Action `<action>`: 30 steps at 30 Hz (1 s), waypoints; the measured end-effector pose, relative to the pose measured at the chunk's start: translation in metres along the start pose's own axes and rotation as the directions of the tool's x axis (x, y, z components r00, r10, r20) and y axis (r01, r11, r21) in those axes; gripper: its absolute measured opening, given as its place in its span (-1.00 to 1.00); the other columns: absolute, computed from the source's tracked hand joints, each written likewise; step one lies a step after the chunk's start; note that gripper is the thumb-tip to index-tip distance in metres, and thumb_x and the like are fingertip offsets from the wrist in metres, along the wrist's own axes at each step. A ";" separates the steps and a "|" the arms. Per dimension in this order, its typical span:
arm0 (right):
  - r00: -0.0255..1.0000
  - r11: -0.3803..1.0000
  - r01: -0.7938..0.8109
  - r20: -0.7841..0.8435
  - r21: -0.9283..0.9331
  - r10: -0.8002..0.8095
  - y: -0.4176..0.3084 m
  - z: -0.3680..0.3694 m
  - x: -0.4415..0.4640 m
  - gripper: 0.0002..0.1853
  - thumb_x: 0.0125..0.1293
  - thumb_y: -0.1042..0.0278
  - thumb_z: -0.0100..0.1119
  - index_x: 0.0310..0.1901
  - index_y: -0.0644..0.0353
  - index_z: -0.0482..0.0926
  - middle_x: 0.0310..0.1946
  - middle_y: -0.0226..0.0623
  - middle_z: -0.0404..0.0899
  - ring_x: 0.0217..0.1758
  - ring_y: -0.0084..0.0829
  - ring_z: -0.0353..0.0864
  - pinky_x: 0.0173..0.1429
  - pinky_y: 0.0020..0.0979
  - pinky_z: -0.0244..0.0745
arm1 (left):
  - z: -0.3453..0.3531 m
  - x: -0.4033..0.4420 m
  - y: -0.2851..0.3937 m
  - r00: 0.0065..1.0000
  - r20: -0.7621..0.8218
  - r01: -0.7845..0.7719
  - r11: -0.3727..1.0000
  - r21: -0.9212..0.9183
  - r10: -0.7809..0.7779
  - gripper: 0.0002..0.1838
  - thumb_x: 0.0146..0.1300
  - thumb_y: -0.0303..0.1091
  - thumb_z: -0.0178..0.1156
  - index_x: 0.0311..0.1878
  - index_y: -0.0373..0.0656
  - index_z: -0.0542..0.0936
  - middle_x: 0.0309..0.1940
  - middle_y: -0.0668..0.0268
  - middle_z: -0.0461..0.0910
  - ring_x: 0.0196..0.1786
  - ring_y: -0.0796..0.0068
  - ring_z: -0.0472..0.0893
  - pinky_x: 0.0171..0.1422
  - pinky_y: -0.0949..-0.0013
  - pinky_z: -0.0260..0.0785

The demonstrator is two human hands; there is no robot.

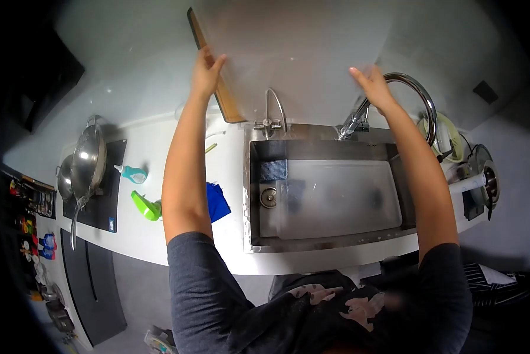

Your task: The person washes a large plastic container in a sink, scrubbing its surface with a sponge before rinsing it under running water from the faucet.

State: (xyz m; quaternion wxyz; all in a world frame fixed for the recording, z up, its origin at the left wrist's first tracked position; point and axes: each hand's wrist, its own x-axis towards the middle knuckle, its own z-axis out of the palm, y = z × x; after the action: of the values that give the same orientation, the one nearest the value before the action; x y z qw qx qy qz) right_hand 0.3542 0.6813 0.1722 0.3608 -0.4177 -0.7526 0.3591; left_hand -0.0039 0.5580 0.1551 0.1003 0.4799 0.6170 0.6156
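Observation:
A large, hazy grey-brown panel [294, 62] stands tilted behind the sink, with a brown strip [232, 106] along its left side. My left hand [206, 74] grips that side, thumb on the near face. Over by the panel's faint right edge, my right hand [375, 88] has its thumb and fingers bent around it; the contact is blurred. The curved faucet [427, 100] rises just right of that hand. Below, a translucent tray [341, 197] lies in the steel sink [330, 245], near a dark blue mesh piece [273, 170].
Left on the counter [141, 245] are a teal bottle [135, 174], a green bottle [147, 206] and a blue cloth [218, 202]. Pans [88, 156] sit on the black cooktop [105, 203]. A small tap [268, 125] stands behind the sink; a green basket [450, 138] is right.

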 end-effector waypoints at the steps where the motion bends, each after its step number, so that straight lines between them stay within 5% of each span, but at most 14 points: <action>1: 0.999 0.999 0.018 0.047 -0.038 -0.016 0.004 0.007 0.007 -0.30 0.15 -0.08 0.14 0.09 0.40 0.25 -0.01 0.00 0.41 0.08 -0.24 0.41 0.16 -0.31 0.29 | -0.004 0.011 -0.013 1.000 -0.009 -0.025 1.000 0.014 0.025 -0.41 0.16 -0.25 0.18 0.18 -0.32 0.23 -0.06 0.05 0.49 -0.04 0.29 0.52 0.02 0.34 0.35; 5: 0.993 0.957 -0.065 0.075 -0.283 0.089 0.031 0.039 0.039 -0.24 0.13 -0.15 0.10 0.10 0.42 0.22 -0.03 0.15 0.41 0.09 -0.05 0.41 0.13 -0.25 0.33 | -0.019 0.015 -0.034 0.994 -0.102 0.051 0.972 0.231 -0.028 -0.34 0.10 -0.08 0.22 0.18 -0.23 0.25 -0.05 0.05 0.49 -0.07 0.25 0.55 -0.03 0.33 0.38; 9: 0.990 0.949 -0.131 -0.082 -0.287 0.112 0.016 0.062 0.047 -0.18 0.12 -0.09 0.14 0.18 0.43 0.08 0.01 0.21 0.35 0.11 0.00 0.39 0.11 -0.20 0.35 | -0.018 0.009 -0.019 0.986 -0.149 0.132 0.917 0.376 -0.081 -0.29 0.07 -0.06 0.24 0.19 -0.24 0.23 -0.08 0.07 0.49 -0.11 0.33 0.53 -0.01 0.35 0.35; 11: 0.980 0.903 -0.040 -0.193 -0.427 -0.048 0.015 0.070 0.054 -0.10 0.11 -0.01 0.17 0.24 0.44 -0.09 0.07 0.22 0.28 0.12 0.00 0.38 0.12 -0.19 0.36 | -0.015 0.012 -0.031 0.947 -0.315 0.155 0.758 0.633 0.069 -0.25 0.01 -0.01 0.27 0.19 -0.21 0.25 -0.07 0.07 0.46 -0.12 0.27 0.53 -0.01 0.29 0.35; 15: 0.972 0.886 -0.104 -0.234 -0.451 -0.006 -0.001 0.075 0.051 -0.07 0.10 0.05 0.20 0.28 0.38 -0.17 0.11 0.21 0.23 0.14 0.00 0.36 0.14 -0.19 0.35 | -0.006 0.003 -0.019 0.953 -0.299 0.151 0.787 0.598 0.044 -0.29 0.01 -0.09 0.25 0.20 -0.16 0.24 0.03 0.01 0.37 0.12 0.08 0.36 0.14 0.19 0.27; 17: 0.974 0.907 -0.030 -0.214 -0.419 -0.067 -0.001 0.071 0.045 -0.03 0.04 -0.04 0.23 0.24 0.52 -0.07 0.18 0.29 0.09 0.22 0.04 0.24 0.21 -0.23 0.27 | 0.001 -0.001 -0.018 0.950 -0.264 0.021 0.805 0.594 0.169 -0.26 -0.01 -0.10 0.25 0.20 -0.23 0.23 0.06 -0.05 0.34 0.13 0.01 0.33 0.18 0.15 0.22; 21: 0.977 0.860 -0.083 -0.211 -0.504 -0.029 0.006 0.059 0.017 -0.12 0.08 0.05 0.23 0.26 0.43 -0.01 0.20 0.16 0.12 0.22 -0.02 0.26 0.21 -0.25 0.27 | -0.004 -0.007 -0.030 0.940 -0.147 -0.116 0.692 0.712 0.309 -0.21 -0.01 -0.11 0.25 0.21 -0.35 0.18 0.14 -0.12 0.24 0.18 -0.06 0.26 0.25 0.12 0.12; 23: 0.958 0.945 0.073 -0.240 -0.318 -0.155 0.004 0.050 -0.021 -0.15 0.09 0.25 0.20 0.28 0.40 -0.09 0.11 0.30 0.19 0.19 0.13 0.21 0.26 -0.18 0.19 | -0.003 -0.019 -0.023 0.932 -0.123 -0.156 0.682 0.715 0.342 -0.20 -0.01 -0.12 0.24 0.22 -0.38 0.16 0.17 -0.13 0.21 0.20 -0.06 0.23 0.28 0.13 0.08; 25: 0.971 0.962 0.187 -0.110 -0.200 -0.212 0.044 0.043 -0.069 -0.29 0.15 0.22 0.18 0.26 0.30 0.09 0.18 -0.01 0.20 0.21 -0.08 0.28 0.22 -0.30 0.26 | -0.002 -0.037 -0.020 0.906 -0.139 -0.205 0.702 0.682 0.399 -0.20 0.02 -0.15 0.23 0.24 -0.39 0.12 0.18 -0.13 0.19 0.22 -0.05 0.21 0.30 0.14 0.05; 27: 0.985 0.984 0.169 0.028 0.048 -0.171 0.076 0.031 -0.133 -0.42 0.18 0.39 0.11 0.24 0.19 0.17 0.16 -0.13 0.27 0.22 -0.16 0.28 0.24 -0.34 0.23 | 0.007 -0.079 -0.005 0.884 -0.169 -0.256 0.754 0.605 0.436 -0.24 0.06 -0.24 0.20 0.25 -0.39 0.11 0.18 -0.14 0.19 0.23 -0.05 0.19 0.32 0.13 0.02; 30: 0.983 0.957 0.165 0.123 -0.239 -0.139 0.155 -0.008 -0.185 -0.47 0.12 0.46 0.09 0.17 0.23 0.26 0.12 -0.07 0.29 0.18 -0.09 0.28 0.19 -0.25 0.26 | 0.026 -0.167 -0.013 0.942 -0.141 -0.168 0.791 0.589 0.305 -0.32 0.09 -0.39 0.16 0.25 -0.37 0.12 0.18 -0.12 0.18 0.23 -0.03 0.19 0.31 0.13 0.04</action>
State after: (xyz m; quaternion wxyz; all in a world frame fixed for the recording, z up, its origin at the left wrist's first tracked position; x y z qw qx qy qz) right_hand 0.4910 0.5796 0.0007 0.2920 -0.3809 -0.8395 0.2547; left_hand 0.0950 0.4585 0.0604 -0.1974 0.4874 0.7140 0.4623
